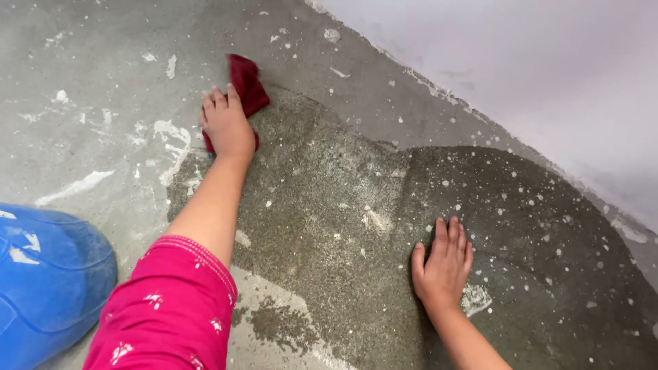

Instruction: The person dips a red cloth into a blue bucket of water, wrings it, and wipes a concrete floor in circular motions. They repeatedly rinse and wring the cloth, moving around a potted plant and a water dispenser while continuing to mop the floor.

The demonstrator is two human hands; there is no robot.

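Observation:
My left hand (226,127) reaches forward at the upper left and presses down on a dark red cloth (247,85), gripping it against the concrete floor. The cloth sticks out beyond my fingertips, at the edge of a dark wet patch (329,205). My left arm wears a pink sleeve (171,308) with small white marks. My right hand (442,264) lies flat, palm down, on the wet floor at the lower right and holds nothing.
The grey concrete floor (89,89) is spotted with white paint splashes. A white wall (534,62) runs diagonally along the upper right. A blue plastic container (48,274) stands at the lower left beside my arm.

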